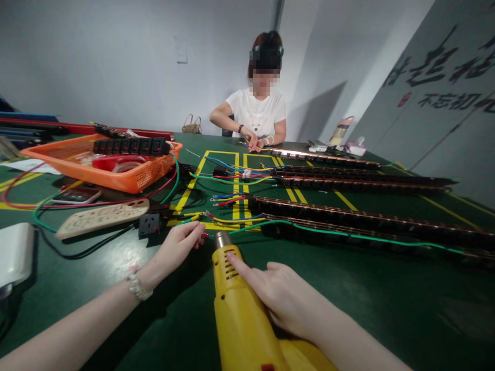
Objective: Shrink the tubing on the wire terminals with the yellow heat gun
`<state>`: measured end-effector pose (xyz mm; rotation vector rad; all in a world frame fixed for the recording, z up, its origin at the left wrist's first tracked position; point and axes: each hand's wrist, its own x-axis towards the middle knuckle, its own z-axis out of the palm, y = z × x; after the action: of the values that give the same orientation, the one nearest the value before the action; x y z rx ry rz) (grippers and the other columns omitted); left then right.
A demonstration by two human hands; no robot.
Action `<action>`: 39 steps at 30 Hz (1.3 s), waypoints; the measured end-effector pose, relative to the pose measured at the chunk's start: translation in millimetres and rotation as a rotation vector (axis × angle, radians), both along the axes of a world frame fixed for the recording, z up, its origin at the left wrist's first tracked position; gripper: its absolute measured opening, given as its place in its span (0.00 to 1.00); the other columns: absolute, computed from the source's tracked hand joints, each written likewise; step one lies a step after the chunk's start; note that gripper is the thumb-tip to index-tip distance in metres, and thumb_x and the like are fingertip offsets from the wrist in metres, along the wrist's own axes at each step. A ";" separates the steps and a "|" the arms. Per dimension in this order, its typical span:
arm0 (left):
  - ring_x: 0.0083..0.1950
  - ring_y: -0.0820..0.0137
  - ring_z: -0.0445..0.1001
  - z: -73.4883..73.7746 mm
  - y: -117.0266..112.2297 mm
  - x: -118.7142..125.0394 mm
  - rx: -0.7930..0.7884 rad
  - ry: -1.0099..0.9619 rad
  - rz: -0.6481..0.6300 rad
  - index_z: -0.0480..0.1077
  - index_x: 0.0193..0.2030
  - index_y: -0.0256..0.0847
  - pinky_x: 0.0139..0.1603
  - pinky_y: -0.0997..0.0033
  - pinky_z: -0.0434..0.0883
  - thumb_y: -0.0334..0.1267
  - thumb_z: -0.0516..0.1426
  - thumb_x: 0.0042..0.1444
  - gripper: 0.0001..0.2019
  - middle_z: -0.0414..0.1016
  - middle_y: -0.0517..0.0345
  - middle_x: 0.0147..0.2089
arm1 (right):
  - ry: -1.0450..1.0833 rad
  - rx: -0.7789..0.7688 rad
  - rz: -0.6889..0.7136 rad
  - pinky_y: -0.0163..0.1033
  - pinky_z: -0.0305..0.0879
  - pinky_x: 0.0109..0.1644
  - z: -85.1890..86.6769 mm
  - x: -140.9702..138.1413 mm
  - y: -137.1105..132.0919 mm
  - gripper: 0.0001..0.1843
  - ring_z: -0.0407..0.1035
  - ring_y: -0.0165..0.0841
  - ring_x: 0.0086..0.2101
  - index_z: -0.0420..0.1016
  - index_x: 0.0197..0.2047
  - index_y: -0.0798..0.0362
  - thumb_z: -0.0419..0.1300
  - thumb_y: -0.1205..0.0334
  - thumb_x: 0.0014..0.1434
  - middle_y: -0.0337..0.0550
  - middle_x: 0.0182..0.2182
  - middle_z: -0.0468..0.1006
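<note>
My right hand (280, 296) is wrapped round a yellow heat gun (235, 309), index finger stretched along its body. The gun's metal nozzle (221, 239) points at a red-sleeved wire end (203, 235). My left hand (180, 245) pinches that wire end just left of the nozzle; a bracelet sits on its wrist. The green wire (328, 232) runs right from there along a long black strip (371, 221) on the green table (367, 299).
An orange basket (127, 178) with black switch blocks stands at the left, with a beige power strip (102, 217), a black socket (149, 224) and a phone (76, 195) nearby. More long strips (359, 180) lie across the middle. A person (257, 111) sits opposite, handling wires.
</note>
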<state>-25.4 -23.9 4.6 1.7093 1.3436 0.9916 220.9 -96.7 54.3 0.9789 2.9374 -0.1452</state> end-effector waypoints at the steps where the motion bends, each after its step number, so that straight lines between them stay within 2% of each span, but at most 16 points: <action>1: 0.26 0.71 0.67 0.8 -1.0 0.4 0.009 0.017 -0.001 0.66 0.26 0.38 0.28 0.73 0.62 0.52 0.49 0.59 0.20 0.69 0.59 0.24 | 0.003 -0.008 -0.011 0.42 0.56 0.36 0.2 0.3 0.2 0.47 0.69 0.36 0.32 0.26 0.68 0.59 0.51 0.75 0.52 0.47 0.41 0.76; 6: 0.27 0.72 0.63 6.0 -4.5 0.0 0.222 0.220 -0.012 0.63 0.22 0.39 0.28 0.72 0.58 0.45 0.49 0.60 0.18 0.64 0.61 0.23 | 0.042 -0.029 -0.067 0.43 0.57 0.41 0.3 1.8 -0.8 0.48 0.70 0.37 0.37 0.26 0.69 0.54 0.51 0.76 0.52 0.48 0.46 0.74; 10: 0.27 0.72 0.61 7.4 -4.9 -1.6 0.320 0.295 -0.035 0.60 0.21 0.39 0.29 0.72 0.56 0.42 0.48 0.60 0.18 0.62 0.61 0.23 | 0.004 -0.027 -0.080 0.44 0.57 0.41 -1.3 1.5 -2.9 0.51 0.71 0.40 0.39 0.20 0.68 0.54 0.51 0.75 0.51 0.47 0.43 0.76; 14: 0.26 0.73 0.60 7.1 -5.1 -1.4 0.287 0.266 -0.012 0.61 0.23 0.39 0.28 0.73 0.56 0.44 0.48 0.61 0.17 0.62 0.62 0.23 | -0.056 0.015 -0.076 0.42 0.57 0.38 -1.4 -0.3 -4.7 0.54 0.70 0.38 0.32 0.20 0.68 0.58 0.53 0.76 0.47 0.45 0.38 0.78; 19: 0.25 0.73 0.66 5.4 -0.8 -2.0 0.128 0.049 -0.012 0.66 0.26 0.38 0.26 0.74 0.61 0.48 0.49 0.59 0.18 0.68 0.60 0.25 | -0.074 0.069 -0.088 0.40 0.55 0.30 -0.5 -1.6 -6.3 0.53 0.66 0.36 0.25 0.23 0.68 0.60 0.54 0.76 0.48 0.45 0.36 0.79; 25: 0.25 0.73 0.66 3.4 7.6 -3.1 0.044 -0.066 0.009 0.68 0.26 0.37 0.26 0.75 0.62 0.51 0.51 0.57 0.19 0.69 0.59 0.26 | -0.069 0.077 -0.111 0.39 0.53 0.29 0.9 -2.9 -6.1 0.51 0.64 0.35 0.24 0.28 0.69 0.58 0.54 0.74 0.49 0.44 0.35 0.78; 30: 0.25 0.75 0.65 4.2 11.1 -3.5 0.008 -0.113 0.000 0.67 0.26 0.36 0.27 0.75 0.61 0.52 0.52 0.57 0.19 0.69 0.60 0.27 | -0.054 0.063 -0.068 0.39 0.51 0.28 -0.5 -18.3 -6.4 0.53 0.65 0.34 0.25 0.24 0.68 0.60 0.55 0.73 0.49 0.44 0.35 0.77; 34: 0.25 0.75 0.63 6.2 10.2 -2.7 -0.013 -0.164 -0.013 0.65 0.25 0.37 0.27 0.76 0.60 0.52 0.53 0.55 0.19 0.66 0.62 0.25 | -0.015 0.043 -0.007 0.40 0.52 0.29 -2.5 -32.7 -6.3 0.52 0.64 0.34 0.25 0.24 0.68 0.59 0.55 0.73 0.49 0.44 0.37 0.76; 39: 0.25 0.75 0.61 8.7 7.6 -2.4 -0.018 -0.175 -0.040 0.62 0.23 0.38 0.26 0.75 0.59 0.53 0.53 0.54 0.19 0.61 0.64 0.23 | 0.020 0.025 -0.010 0.40 0.52 0.31 -4.3 -34.5 -6.4 0.51 0.65 0.33 0.26 0.24 0.68 0.56 0.54 0.73 0.51 0.44 0.39 0.76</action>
<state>-27.8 -16.3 13.3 1.5904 1.1983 1.0760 186.4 -103.2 50.0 1.0009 2.9599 -0.1197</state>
